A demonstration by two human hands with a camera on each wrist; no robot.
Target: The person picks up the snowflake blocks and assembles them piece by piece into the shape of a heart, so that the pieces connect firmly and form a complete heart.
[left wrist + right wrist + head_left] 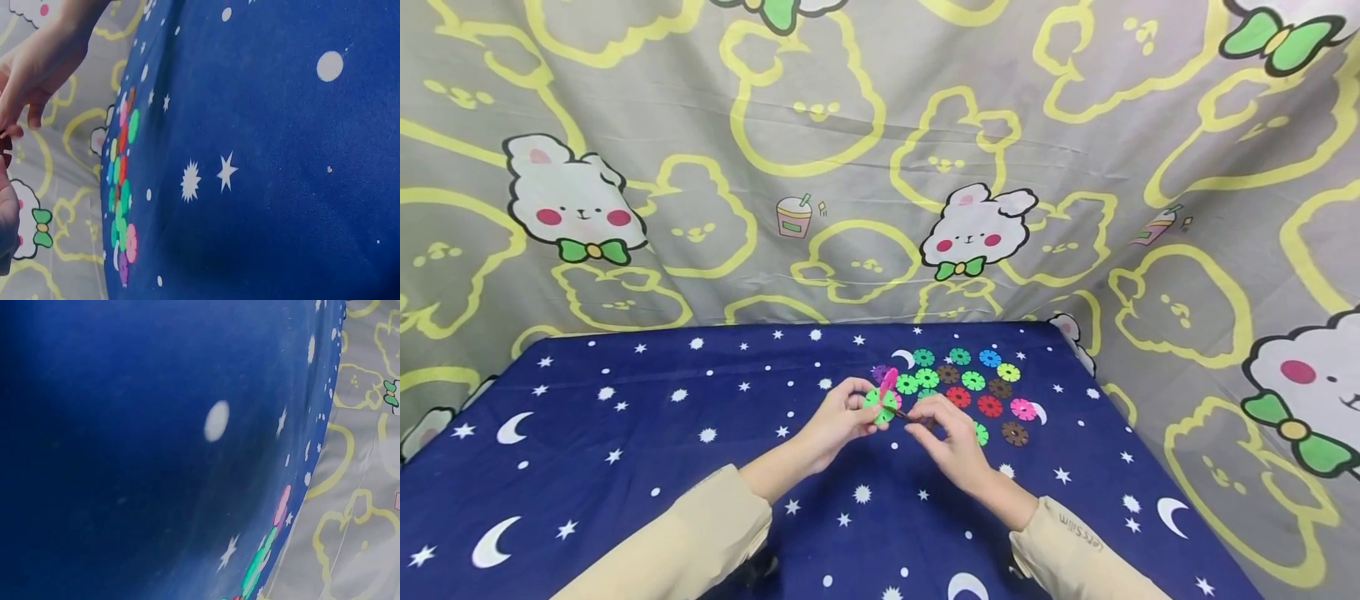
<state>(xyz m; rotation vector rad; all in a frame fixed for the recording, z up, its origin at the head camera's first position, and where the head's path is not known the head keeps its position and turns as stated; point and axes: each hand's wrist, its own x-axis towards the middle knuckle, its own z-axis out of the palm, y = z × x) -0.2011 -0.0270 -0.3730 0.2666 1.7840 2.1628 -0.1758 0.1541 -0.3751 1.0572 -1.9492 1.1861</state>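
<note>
Above the table, my left hand (837, 423) pinches a notched green plastic disc (872, 407) between thumb and fingers. A pink disc (889, 382) stands up edge-on from that green one. My right hand (953, 440) pinches a brown disc (897, 411), held edge-on with its rim right at the green disc. In the left wrist view the right hand (47, 65) comes in from the top left, the left hand (6, 225) shows at the left edge, and the brown disc (5, 147) lies between them. Neither hand appears in the right wrist view.
Beyond the hands, loose notched discs lie on the table: several green, red (989, 406), brown (1015, 433), a blue one (990, 357), a yellow one (1008, 372) and a pink one (1023, 409). A dark blue starry cloth (647, 433) covers the table; a patterned curtain (850, 192) hangs behind.
</note>
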